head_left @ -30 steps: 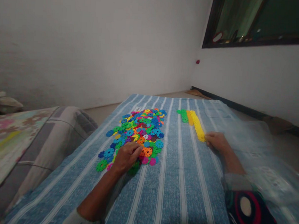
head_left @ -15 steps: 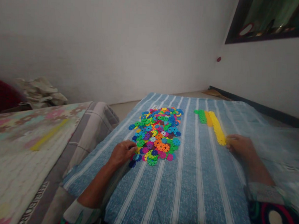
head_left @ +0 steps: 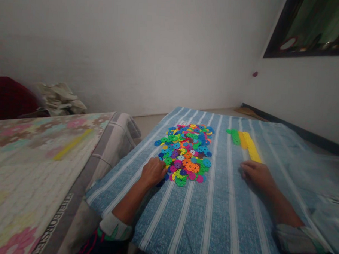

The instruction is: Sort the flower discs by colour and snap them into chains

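Note:
A heap of colourful flower-shaped plastic discs (head_left: 185, 154) lies on a blue cloth with white stripes (head_left: 219, 204). My left hand (head_left: 154, 171) rests at the heap's lower left edge, its fingers curled down among the discs; whatever is under the fingertips is hidden. To the right, discs are laid overlapping in rows by colour: a short green row (head_left: 235, 137), an orange row (head_left: 242, 139) and a longer yellow row (head_left: 251, 147). Just below the yellow row's near end is my right hand (head_left: 255, 175), fingers drawn together and pointing left, with no disc showing in them.
At the left stands a bed or bench with a floral quilt (head_left: 80, 171); a blurred yellow strip (head_left: 73, 144) appears over it. A crumpled beige cloth (head_left: 60, 98) and a dark red item (head_left: 10, 99) lie behind. Clear plastic (head_left: 310, 174) covers the right side.
My right hand has moved left, away from the near end of the yellow row. My left hand stays at the heap's edge, its fingers more curled. The view has shifted slightly.

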Tool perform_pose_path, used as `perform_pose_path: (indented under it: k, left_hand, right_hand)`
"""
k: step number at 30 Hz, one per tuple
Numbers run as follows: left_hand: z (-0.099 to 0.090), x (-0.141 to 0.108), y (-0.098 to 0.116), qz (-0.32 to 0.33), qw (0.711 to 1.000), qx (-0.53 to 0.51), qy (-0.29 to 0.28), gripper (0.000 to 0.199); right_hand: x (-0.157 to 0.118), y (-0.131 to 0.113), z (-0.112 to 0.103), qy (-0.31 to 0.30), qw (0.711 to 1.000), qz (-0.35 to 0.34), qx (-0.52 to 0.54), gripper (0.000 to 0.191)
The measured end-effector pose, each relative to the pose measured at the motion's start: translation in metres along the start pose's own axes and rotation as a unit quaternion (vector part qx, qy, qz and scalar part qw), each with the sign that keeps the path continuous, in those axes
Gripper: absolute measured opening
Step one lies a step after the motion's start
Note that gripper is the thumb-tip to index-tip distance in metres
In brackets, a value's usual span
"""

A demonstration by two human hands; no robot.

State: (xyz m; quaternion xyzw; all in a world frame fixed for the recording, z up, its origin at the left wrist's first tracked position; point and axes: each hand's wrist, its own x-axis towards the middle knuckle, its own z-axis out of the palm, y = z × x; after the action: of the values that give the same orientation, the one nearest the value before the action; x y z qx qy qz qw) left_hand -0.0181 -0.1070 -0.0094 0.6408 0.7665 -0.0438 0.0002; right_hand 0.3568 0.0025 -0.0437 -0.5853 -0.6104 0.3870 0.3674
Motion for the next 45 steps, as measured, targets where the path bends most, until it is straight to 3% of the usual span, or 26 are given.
perform_pose_path:
  k: [6,14,22,26,29,32,37,41,45]
  left_hand:
    - [0.002,0.003,0.0,0.009,1.0,-0.008,-0.004,0.029]
    - [0.002,0.007,0.001,-0.006,0.999,-0.041,0.002,0.02]
    - [0.001,0.013,-0.002,-0.028,0.991,-0.134,0.008,0.003]
    - [-0.005,0.023,-0.008,-0.023,0.98,-0.194,-0.019,0.005]
    - [-0.014,0.034,-0.01,-0.022,0.978,-0.205,0.012,0.006]
    - [-0.025,0.048,-0.003,-0.01,0.976,-0.211,0.052,0.01]
    - [-0.039,0.081,0.045,0.067,0.962,-0.254,0.068,0.012]
    - [-0.039,0.118,0.116,0.139,0.932,-0.333,0.043,0.011]
    - [-0.028,0.16,0.199,0.168,0.905,-0.389,0.035,0.011]
  right_hand:
    - [-0.014,0.009,0.015,-0.039,0.999,0.022,0.02,0.033]
    - [-0.023,0.004,0.02,0.025,0.999,0.022,0.037,0.032]
    - [-0.022,0.008,0.023,0.031,0.995,0.021,0.09,0.029]
    - [-0.017,0.012,0.018,0.031,0.984,0.035,0.172,0.031]
    - [-0.012,0.014,0.008,0.049,0.973,0.027,0.226,0.035]
    - [-0.007,0.018,-0.006,0.12,0.955,0.019,0.27,0.037]
    - [0.003,0.03,-0.023,0.24,0.915,0.019,0.325,0.033]
    - [0.007,0.037,-0.023,0.265,0.902,0.034,0.338,0.031]
    - [0.01,0.039,-0.019,0.257,0.912,0.027,0.318,0.029]
